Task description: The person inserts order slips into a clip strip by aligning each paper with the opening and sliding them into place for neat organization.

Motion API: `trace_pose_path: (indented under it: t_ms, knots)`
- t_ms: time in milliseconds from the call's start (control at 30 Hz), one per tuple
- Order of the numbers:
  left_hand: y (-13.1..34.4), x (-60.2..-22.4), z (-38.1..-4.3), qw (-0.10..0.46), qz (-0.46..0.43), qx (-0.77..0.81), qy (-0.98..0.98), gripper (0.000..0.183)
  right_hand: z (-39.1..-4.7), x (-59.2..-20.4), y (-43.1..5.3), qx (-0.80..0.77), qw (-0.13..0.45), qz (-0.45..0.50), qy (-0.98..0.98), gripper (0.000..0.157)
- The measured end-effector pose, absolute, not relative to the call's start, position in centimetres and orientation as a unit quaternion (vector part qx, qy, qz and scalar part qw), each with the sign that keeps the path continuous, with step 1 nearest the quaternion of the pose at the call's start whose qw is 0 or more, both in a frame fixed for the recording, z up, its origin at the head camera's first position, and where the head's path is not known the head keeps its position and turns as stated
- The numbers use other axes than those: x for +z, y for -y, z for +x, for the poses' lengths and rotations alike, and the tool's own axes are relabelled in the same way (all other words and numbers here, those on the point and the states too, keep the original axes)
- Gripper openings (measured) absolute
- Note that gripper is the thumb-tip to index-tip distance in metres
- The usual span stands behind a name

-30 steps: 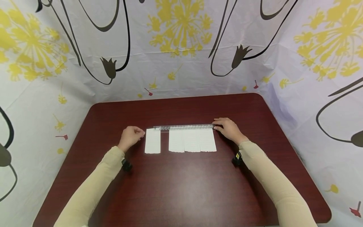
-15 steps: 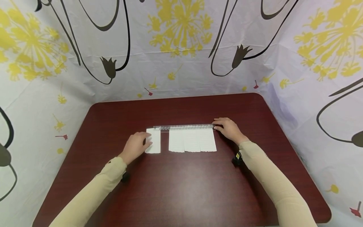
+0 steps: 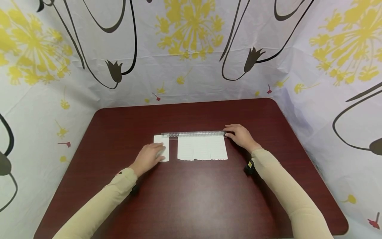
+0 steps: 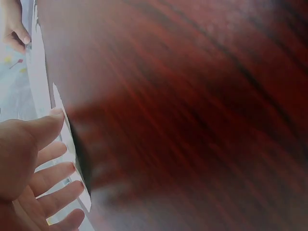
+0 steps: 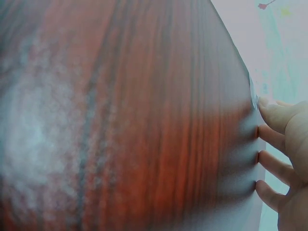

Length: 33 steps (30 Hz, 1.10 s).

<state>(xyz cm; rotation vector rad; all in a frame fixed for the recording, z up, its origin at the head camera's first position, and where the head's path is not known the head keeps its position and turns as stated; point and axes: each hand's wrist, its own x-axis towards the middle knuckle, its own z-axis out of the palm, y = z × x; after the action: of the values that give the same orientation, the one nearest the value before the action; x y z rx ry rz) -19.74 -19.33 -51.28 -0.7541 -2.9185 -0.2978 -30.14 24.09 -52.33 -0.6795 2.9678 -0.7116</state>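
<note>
In the head view a clear plastic binding strip (image 3: 194,134) with ring-like segments lies across the middle of the table. Three white lined paper slips (image 3: 203,148) with ragged lower edges hang side by side from its right part. Left of a gap lies a single white slip (image 3: 161,139), its top at the strip's left end. My left hand (image 3: 148,156) rests on this slip with extended fingers; in the left wrist view its fingertips (image 4: 76,188) lie along the paper. My right hand (image 3: 242,136) holds the strip's right end between thumb and index finger, the other fingers spread on the tabletop.
The dark red wooden table (image 3: 191,196) has rounded corners and a glossy light reflection near the front. White curtains (image 3: 191,76) printed with yellow flowers stand behind it and at both sides. Each wrist wears a small black camera, the right one (image 3: 249,167) plainly visible.
My left hand has moved right and toward the front, from the left slip's upper left edge onto the slip, its fingers spreading out. My right hand, the strip and the slips stay in place.
</note>
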Motion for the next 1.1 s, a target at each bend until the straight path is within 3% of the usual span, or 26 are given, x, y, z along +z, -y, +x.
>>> trace_pose_path:
  t_ms: [1100]
  knots:
    - [18.0, -50.9, -19.7, 0.031, -0.243, -0.106, 0.964, 0.046, -30.2, -52.2, -24.0, -0.215, 0.012, -0.214, -0.953, 0.038]
